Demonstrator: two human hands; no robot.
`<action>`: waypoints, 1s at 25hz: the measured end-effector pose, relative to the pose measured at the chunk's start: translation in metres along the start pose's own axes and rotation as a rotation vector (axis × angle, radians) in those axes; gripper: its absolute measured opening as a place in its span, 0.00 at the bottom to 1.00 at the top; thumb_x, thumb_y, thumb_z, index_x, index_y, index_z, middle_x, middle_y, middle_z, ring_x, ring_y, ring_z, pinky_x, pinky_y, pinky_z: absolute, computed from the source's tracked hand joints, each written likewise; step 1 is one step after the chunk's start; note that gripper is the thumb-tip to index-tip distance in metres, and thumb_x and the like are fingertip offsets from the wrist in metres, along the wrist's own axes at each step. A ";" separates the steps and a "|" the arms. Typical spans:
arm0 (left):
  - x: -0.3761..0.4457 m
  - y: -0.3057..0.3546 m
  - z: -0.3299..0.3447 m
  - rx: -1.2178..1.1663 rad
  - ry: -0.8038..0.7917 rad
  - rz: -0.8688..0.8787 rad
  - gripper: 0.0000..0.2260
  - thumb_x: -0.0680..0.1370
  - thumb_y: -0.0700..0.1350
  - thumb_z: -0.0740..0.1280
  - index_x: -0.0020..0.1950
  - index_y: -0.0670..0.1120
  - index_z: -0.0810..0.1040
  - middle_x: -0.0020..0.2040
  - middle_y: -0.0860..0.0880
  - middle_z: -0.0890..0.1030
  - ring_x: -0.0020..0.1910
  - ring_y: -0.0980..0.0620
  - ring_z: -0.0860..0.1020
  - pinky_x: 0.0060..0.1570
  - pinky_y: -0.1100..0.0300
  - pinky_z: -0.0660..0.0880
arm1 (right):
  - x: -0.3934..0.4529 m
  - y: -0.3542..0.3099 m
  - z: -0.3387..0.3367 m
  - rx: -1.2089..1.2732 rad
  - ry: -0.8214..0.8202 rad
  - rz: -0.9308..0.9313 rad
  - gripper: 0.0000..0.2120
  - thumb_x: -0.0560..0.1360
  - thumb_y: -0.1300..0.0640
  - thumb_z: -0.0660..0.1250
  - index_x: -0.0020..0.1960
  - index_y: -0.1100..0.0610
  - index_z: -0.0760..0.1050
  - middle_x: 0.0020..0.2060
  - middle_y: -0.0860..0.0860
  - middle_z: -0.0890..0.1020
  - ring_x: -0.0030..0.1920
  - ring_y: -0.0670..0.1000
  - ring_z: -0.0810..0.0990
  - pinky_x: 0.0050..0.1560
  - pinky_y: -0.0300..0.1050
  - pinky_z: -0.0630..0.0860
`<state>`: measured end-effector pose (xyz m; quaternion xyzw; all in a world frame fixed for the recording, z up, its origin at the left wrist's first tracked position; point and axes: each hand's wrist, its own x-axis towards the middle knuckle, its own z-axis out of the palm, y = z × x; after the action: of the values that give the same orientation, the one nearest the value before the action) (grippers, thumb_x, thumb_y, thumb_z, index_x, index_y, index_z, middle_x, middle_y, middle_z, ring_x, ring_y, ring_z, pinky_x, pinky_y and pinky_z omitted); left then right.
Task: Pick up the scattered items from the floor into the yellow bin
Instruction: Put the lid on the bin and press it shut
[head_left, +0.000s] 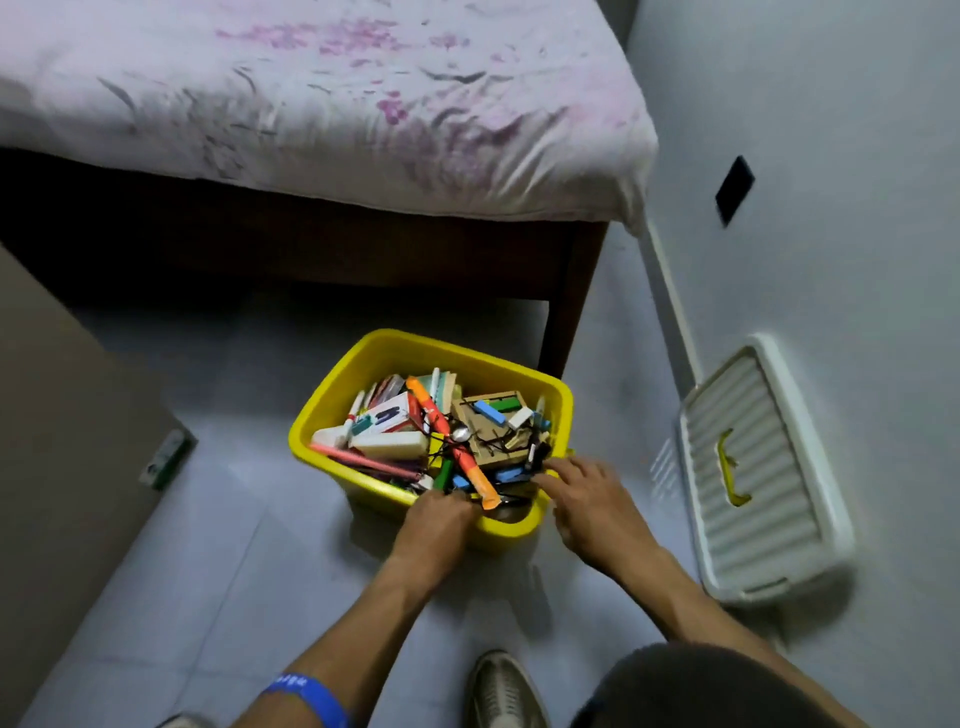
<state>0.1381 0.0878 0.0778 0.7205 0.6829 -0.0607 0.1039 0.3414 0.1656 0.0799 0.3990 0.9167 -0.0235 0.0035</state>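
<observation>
The yellow bin (395, 353) stands on the grey tiled floor in front of the bed, heaped with markers, erasers, small boxes, an orange recorder (451, 441) and a wooden board (493, 431). My left hand (435, 525) curls over the bin's near rim, fingers hidden inside the edge. My right hand (587, 499) lies at the bin's near right corner, fingers spread over the rim and touching items there. Whether either hand holds an item cannot be told.
The bin's white ribbed lid (758, 467) with a yellow handle leans against the right wall. A bed (322, 104) with a floral sheet spans the top. Brown furniture (62, 415) stands at left with a small green item (169, 457) beside it. My shoe (504, 691) is near the bottom.
</observation>
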 end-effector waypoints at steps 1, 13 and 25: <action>0.007 0.004 0.001 0.014 0.028 -0.026 0.14 0.80 0.39 0.57 0.61 0.48 0.79 0.63 0.46 0.75 0.62 0.43 0.73 0.55 0.52 0.72 | -0.002 0.011 -0.005 -0.022 -0.010 0.116 0.23 0.75 0.57 0.64 0.70 0.50 0.71 0.71 0.52 0.71 0.69 0.57 0.69 0.67 0.52 0.65; 0.057 0.041 -0.025 -0.167 -0.008 -0.124 0.15 0.79 0.41 0.62 0.66 0.48 0.75 0.64 0.45 0.76 0.61 0.44 0.74 0.59 0.50 0.75 | -0.081 0.132 -0.032 0.345 0.225 1.025 0.15 0.74 0.61 0.65 0.59 0.63 0.69 0.51 0.65 0.80 0.52 0.67 0.77 0.46 0.53 0.74; -0.002 -0.036 -0.075 -0.652 0.344 -0.469 0.15 0.78 0.51 0.65 0.64 0.48 0.75 0.59 0.46 0.80 0.54 0.46 0.77 0.54 0.47 0.76 | -0.034 0.012 -0.231 0.182 0.713 0.274 0.15 0.69 0.58 0.73 0.56 0.53 0.79 0.39 0.58 0.83 0.38 0.62 0.80 0.38 0.51 0.77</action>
<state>0.0979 0.1047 0.1482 0.4751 0.8190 0.2568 0.1940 0.3768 0.1596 0.3113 0.4996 0.7927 0.0360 -0.3475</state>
